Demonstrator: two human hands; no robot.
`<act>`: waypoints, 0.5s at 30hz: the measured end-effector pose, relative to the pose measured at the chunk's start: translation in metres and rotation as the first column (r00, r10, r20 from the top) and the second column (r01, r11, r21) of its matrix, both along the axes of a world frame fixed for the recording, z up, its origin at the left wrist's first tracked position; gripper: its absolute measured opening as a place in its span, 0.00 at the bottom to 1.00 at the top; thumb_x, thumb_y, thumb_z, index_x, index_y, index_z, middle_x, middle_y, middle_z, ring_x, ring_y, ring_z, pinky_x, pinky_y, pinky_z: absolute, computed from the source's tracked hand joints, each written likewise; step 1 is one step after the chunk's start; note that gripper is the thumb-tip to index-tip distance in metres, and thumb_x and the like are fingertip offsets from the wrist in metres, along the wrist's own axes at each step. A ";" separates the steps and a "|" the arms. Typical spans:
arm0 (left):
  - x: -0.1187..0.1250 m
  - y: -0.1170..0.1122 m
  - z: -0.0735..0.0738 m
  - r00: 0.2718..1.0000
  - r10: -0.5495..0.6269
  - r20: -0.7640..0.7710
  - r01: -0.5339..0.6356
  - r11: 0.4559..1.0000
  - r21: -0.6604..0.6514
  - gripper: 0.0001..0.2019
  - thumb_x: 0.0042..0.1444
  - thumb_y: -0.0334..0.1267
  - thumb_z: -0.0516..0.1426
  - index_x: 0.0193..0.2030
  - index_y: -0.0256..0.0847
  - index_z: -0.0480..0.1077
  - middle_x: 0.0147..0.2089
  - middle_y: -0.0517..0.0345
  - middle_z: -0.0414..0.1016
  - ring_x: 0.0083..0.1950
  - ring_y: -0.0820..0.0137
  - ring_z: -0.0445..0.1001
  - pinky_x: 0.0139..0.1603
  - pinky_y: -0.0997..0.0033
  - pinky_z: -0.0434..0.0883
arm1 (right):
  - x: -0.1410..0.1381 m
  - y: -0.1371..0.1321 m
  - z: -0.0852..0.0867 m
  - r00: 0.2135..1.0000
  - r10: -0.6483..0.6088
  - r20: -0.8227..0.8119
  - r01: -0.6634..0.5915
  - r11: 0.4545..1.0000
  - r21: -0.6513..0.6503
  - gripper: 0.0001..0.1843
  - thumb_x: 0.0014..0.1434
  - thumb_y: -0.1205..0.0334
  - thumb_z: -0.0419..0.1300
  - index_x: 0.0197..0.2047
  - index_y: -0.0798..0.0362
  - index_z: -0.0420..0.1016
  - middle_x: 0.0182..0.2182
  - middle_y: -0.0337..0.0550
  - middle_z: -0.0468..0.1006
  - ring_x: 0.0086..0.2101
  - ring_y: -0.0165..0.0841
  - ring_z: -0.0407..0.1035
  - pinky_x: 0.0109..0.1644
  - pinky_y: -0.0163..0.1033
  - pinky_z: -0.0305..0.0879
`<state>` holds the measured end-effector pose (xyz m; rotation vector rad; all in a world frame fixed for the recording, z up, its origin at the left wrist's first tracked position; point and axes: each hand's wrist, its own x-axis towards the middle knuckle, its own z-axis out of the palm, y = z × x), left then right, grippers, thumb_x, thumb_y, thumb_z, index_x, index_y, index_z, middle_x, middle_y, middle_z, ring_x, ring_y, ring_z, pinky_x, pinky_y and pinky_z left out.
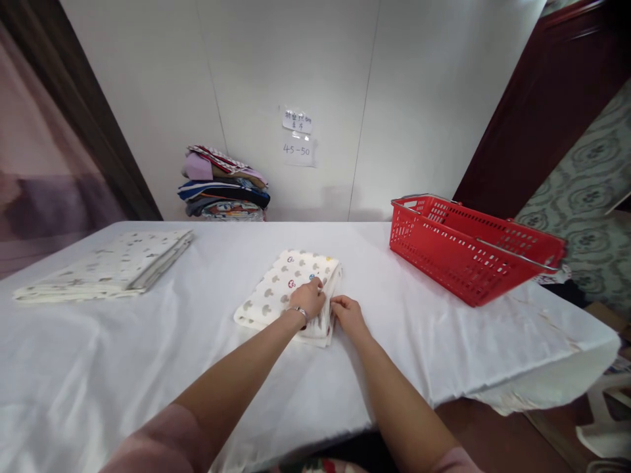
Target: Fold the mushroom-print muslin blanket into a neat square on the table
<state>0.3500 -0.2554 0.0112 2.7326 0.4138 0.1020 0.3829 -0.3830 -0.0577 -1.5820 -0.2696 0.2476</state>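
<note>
A folded white cloth (269, 289) printed with grey mushrooms and a few coloured ones lies in the middle of the table. My left hand (309, 301), with a bracelet at the wrist, rests on top near its right side, fingers curled and pinching the fabric. At the right edge, my right hand (351, 316) pinches the layered border between thumb and fingers. The left fingertips are partly hidden behind the hand. Another folded white cloth (113, 259) with a small dark print lies flat at the table's left.
A white sheet (207, 368) covers the table. On the right stands a red plastic basket (458, 246) with metal handles. Behind the far edge is a stack of folded fabrics (224, 187) against the wall, where paper notes (298, 150) are taped. A curtain hangs at left.
</note>
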 end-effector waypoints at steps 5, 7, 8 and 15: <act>-0.004 -0.004 0.004 0.996 -0.090 -0.012 0.090 0.992 0.093 0.14 0.55 0.35 0.46 0.47 0.46 0.65 0.39 0.53 0.75 0.41 0.64 0.73 0.38 0.68 0.65 | -0.001 0.001 0.001 1.000 0.015 -0.014 -0.015 1.000 0.005 0.11 0.43 0.58 0.56 0.29 0.55 0.73 0.15 0.33 0.67 0.16 0.26 0.56 0.20 0.32 0.52; -0.005 -0.004 0.006 0.993 -0.117 -0.024 0.119 0.988 0.101 0.15 0.56 0.36 0.45 0.48 0.47 0.64 0.39 0.54 0.75 0.41 0.63 0.73 0.38 0.67 0.65 | -0.001 0.001 0.001 1.000 0.018 -0.013 -0.017 1.000 0.006 0.13 0.43 0.58 0.56 0.31 0.56 0.74 0.15 0.34 0.68 0.17 0.26 0.57 0.21 0.32 0.53; -0.005 -0.004 0.006 0.991 -0.128 -0.029 0.130 0.986 0.101 0.15 0.56 0.35 0.45 0.49 0.48 0.64 0.40 0.54 0.75 0.42 0.63 0.73 0.39 0.67 0.65 | -0.001 0.001 0.002 1.000 0.020 -0.011 -0.020 1.000 0.006 0.14 0.43 0.58 0.56 0.32 0.56 0.75 0.16 0.34 0.68 0.17 0.26 0.57 0.21 0.32 0.53; -0.003 -0.001 0.001 0.991 -0.135 -0.003 0.134 0.986 0.097 0.14 0.54 0.35 0.47 0.48 0.45 0.62 0.38 0.54 0.75 0.39 0.64 0.73 0.37 0.68 0.65 | -0.006 0.001 0.010 0.999 0.028 0.017 -0.028 0.999 -0.020 0.15 0.44 0.55 0.59 0.31 0.56 0.76 0.17 0.34 0.68 0.18 0.25 0.57 0.23 0.32 0.53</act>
